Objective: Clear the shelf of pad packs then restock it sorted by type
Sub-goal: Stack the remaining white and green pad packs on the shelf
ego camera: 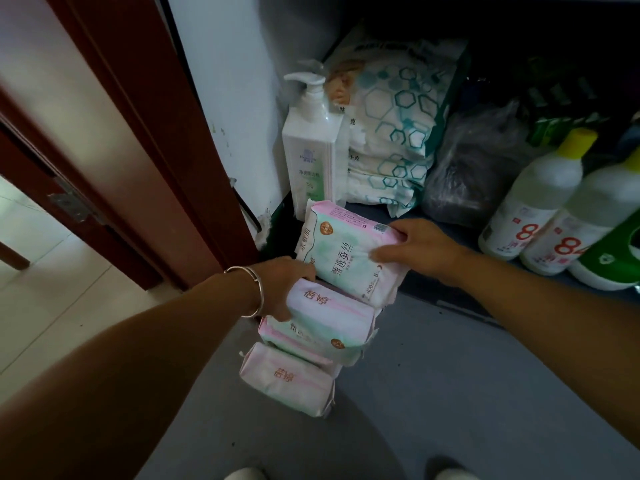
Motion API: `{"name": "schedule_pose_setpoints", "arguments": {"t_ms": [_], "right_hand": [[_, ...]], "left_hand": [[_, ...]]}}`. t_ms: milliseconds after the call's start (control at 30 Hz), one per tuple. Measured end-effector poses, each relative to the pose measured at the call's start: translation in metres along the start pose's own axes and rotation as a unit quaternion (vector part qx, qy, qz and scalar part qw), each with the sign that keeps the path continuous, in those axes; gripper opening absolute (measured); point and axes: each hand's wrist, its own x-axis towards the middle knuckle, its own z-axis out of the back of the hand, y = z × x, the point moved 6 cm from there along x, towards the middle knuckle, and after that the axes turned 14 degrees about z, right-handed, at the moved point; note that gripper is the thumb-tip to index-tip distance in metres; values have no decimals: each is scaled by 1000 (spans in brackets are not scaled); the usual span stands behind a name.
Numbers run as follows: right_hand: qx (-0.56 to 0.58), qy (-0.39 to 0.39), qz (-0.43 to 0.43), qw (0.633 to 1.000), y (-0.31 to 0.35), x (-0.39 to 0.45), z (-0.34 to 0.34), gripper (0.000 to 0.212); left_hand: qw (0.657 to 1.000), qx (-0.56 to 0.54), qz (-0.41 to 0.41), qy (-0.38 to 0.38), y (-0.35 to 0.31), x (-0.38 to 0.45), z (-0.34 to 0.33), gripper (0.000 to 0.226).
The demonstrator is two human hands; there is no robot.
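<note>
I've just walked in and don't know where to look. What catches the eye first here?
Both hands meet in the middle: the right hand grips a pale green pad pack at the shelf's front edge, and the left hand, a bangle on its wrist, holds a pink pack atop a stack below. Behind stands a white pump bottle, with yellow-capped bottles at right.

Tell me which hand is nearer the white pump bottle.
Left. The left hand grips packs below the pump bottle; the right hand, holding the green pad pack, sits further right.
</note>
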Motion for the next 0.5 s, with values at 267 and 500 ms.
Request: {"name": "schedule_pose_setpoints", "arguments": {"t_ms": [267, 500], "right_hand": [[105, -83, 11, 991, 96, -41, 71, 20], [213, -196, 25, 957, 181, -97, 141, 14]], "left_hand": [[995, -39, -17, -90, -27, -77, 112, 48], [976, -55, -22, -209, -63, -169, 224, 56]]}}
